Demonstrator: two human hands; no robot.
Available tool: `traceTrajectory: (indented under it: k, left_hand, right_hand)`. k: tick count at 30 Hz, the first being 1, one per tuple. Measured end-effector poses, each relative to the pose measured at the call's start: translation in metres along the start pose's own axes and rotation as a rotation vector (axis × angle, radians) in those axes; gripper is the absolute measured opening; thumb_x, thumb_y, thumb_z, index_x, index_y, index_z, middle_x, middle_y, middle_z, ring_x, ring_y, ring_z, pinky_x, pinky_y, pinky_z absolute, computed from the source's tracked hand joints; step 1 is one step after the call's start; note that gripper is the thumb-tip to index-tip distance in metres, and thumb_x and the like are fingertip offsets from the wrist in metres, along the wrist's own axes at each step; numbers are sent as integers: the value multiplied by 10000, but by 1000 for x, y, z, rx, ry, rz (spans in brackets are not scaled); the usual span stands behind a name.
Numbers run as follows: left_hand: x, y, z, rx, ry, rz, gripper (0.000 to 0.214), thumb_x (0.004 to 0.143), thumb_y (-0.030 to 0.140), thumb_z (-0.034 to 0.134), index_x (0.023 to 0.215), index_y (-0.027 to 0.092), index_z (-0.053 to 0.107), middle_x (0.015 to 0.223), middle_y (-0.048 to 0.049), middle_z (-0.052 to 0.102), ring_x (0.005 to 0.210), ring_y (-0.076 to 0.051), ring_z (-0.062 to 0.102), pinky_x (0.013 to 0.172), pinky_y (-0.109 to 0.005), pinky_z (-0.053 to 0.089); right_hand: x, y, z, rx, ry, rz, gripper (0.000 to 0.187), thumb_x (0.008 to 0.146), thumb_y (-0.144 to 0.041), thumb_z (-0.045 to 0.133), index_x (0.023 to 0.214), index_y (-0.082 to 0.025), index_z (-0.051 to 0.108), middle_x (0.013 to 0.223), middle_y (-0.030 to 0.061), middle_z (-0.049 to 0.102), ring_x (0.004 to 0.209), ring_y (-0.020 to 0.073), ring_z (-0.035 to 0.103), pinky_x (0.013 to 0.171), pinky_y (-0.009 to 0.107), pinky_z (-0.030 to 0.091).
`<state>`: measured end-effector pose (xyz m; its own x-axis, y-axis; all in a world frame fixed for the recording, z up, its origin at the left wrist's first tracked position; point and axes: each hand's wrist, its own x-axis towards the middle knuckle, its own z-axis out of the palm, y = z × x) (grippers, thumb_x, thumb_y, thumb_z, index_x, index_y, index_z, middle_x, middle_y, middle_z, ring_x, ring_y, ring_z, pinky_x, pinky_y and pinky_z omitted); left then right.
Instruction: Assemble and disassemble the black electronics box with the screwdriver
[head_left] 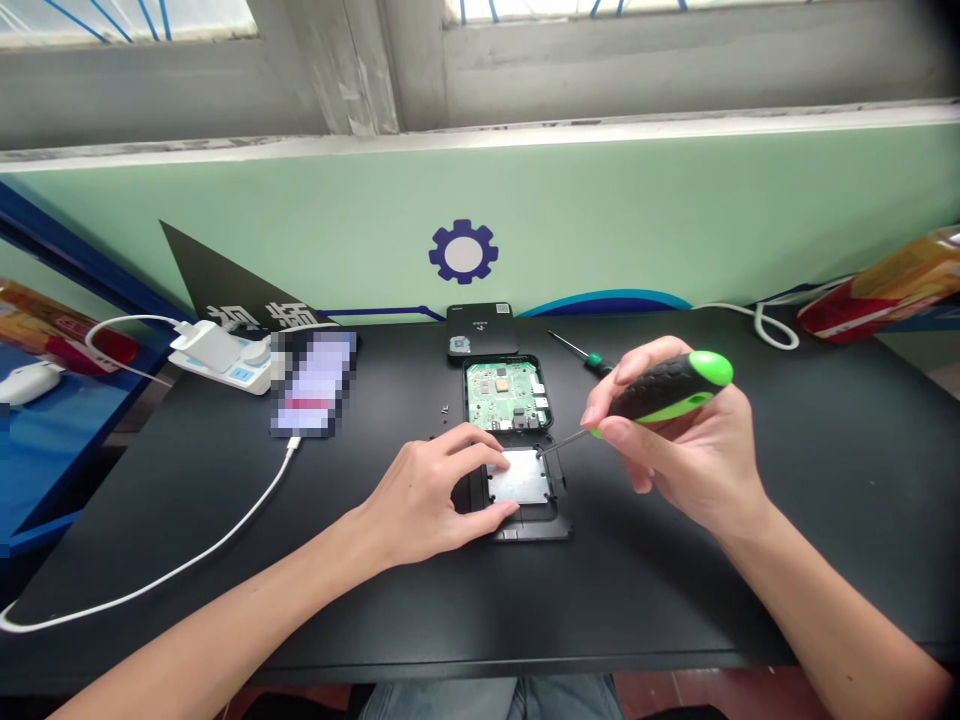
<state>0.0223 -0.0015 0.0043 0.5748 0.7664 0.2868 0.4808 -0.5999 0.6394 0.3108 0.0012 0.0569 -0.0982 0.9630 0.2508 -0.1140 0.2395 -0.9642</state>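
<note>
My right hand (675, 445) is closed round a black and green screwdriver (664, 390), whose tip touches the upper right corner of a silver metal plate (519, 477). That plate sits inside a black case half (534, 523) on the black table (712, 600). My left hand (435, 495) grips the left side of this case half, thumb along its front edge and fingers over its top left. Just behind it lies another case half with a green circuit board (504, 392). A few tiny screws (444, 409) rest left of the board.
A black cover (481, 328) lies behind the board, and a small green-handled screwdriver (581, 352) to its right. A phone (315, 382) on a white cable (225, 540) and a white power strip (225, 357) sit at the left. Red packets lie at both far edges.
</note>
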Motion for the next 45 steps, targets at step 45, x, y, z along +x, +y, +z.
traceTrajectory:
  k: [45]
  left_hand:
    - [-1, -1, 1, 2, -18, -1, 275, 1038, 407, 830, 1274, 269, 804, 1339, -100, 803, 1050, -259, 856, 886, -347, 708]
  right_hand:
    - [1, 0, -5, 81, -136, 76, 259, 1005, -246, 915, 1230, -256, 789, 1109, 60, 842, 406, 98, 636, 339, 261, 500]
